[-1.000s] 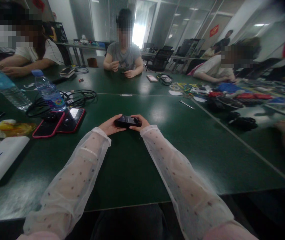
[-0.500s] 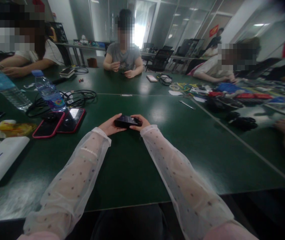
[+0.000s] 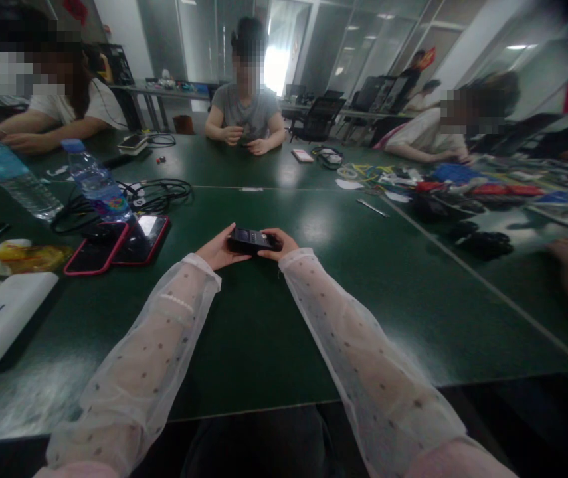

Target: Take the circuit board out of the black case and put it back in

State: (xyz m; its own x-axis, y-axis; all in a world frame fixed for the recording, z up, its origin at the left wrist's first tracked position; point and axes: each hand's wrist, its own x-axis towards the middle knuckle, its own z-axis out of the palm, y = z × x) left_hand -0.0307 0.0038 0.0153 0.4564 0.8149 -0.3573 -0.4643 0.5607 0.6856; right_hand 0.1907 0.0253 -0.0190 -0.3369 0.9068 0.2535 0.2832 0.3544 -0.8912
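A small black box-shaped device (image 3: 250, 241) with a dark screen and buttons on its top face is held between both hands, at or just over the green table (image 3: 264, 318). My left hand (image 3: 220, 249) grips its left end, thumb along the far edge and fingers beneath the near side. Around the right end, my right hand (image 3: 280, 245) is closed with the fingers curled onto it. The underside of the device is hidden. Sheer white sleeves with dark stars cover both forearms.
Two red-cased phones (image 3: 143, 240), a water bottle (image 3: 95, 182), black cables (image 3: 164, 194) and a white power bank (image 3: 7, 322) lie at left. A wrench-like metal tool (image 3: 372, 208) and cluttered cables (image 3: 363, 174) are at right. A person (image 3: 246, 109) sits opposite.
My hands and the black device stay almost still. The person opposite has shifted the hands slightly, and a figure in the far right background has moved left.
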